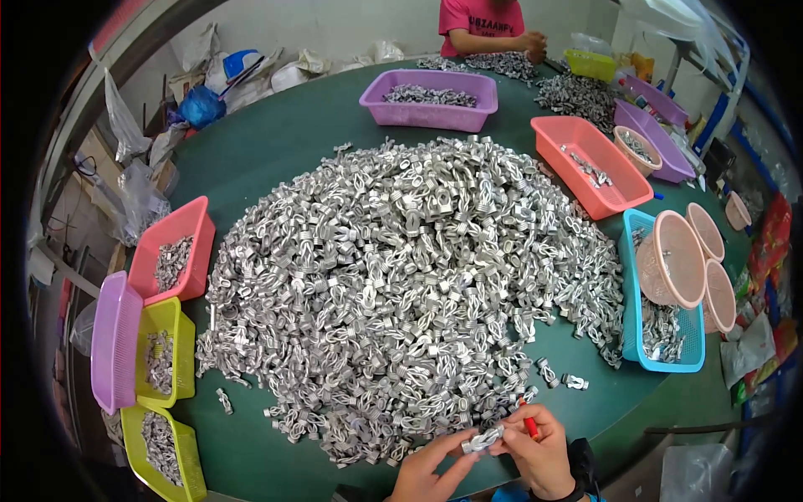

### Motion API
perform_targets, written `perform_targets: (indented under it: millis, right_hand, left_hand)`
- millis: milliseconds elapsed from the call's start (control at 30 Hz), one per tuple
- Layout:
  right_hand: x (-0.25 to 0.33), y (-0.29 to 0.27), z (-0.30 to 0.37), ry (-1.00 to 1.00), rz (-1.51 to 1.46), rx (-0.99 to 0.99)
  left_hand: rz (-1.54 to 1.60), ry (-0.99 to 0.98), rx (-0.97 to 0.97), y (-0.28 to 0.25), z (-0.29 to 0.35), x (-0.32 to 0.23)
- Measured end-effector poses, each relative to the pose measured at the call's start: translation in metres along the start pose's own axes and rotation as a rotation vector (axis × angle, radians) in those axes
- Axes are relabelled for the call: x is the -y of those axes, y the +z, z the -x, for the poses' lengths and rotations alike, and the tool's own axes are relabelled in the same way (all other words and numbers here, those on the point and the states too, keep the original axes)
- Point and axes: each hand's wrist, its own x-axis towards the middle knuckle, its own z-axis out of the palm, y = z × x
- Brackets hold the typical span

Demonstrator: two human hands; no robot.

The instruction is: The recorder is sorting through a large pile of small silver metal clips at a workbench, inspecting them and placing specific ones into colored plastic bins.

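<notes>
Low in the head view, a small silvery metal piece with a twisted, looped body (483, 440) is held between my two hands. The fingertips of my left hand (431, 470) pinch one end of it. My right hand (544, 458) grips the other end and also has a thin red pen-like tool (530, 426) tucked among its fingers. Just beyond my hands rises a large heap of similar metal pieces (401, 276). A couple of loose pieces (575, 381) lie apart from it, near my right hand.
Bins of metal pieces stand left: pink (205, 243), purple (113, 335), yellow-green (188, 360). A purple bin (427, 117) is at the back. Right are a coral bin (585, 201) and a blue basket (673, 366) with a peach basket (682, 259) on it. Across the green table (276, 151) sits a person (481, 25).
</notes>
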Motion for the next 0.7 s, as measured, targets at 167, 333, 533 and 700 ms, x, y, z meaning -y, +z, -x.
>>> perform_targets:
  millis: [167,333,533,700]
  right_hand:
    - [-0.002,0.003,-0.002,0.013,0.032,0.027]
    - [0.000,0.003,-0.003,-0.001,0.071,0.061]
    - [0.000,-0.005,-0.003,0.112,0.010,0.090]
    - [0.001,-0.002,-0.003,0.141,0.021,-0.030]
  left_hand:
    - [0.623,-0.116,0.087,-0.002,-0.003,0.003]
    - [0.706,-0.158,0.140,-0.005,-0.003,0.011]
    - [0.730,-0.288,0.100,-0.005,-0.004,0.006]
    - [0.731,-0.361,0.085,-0.008,-0.001,0.007]
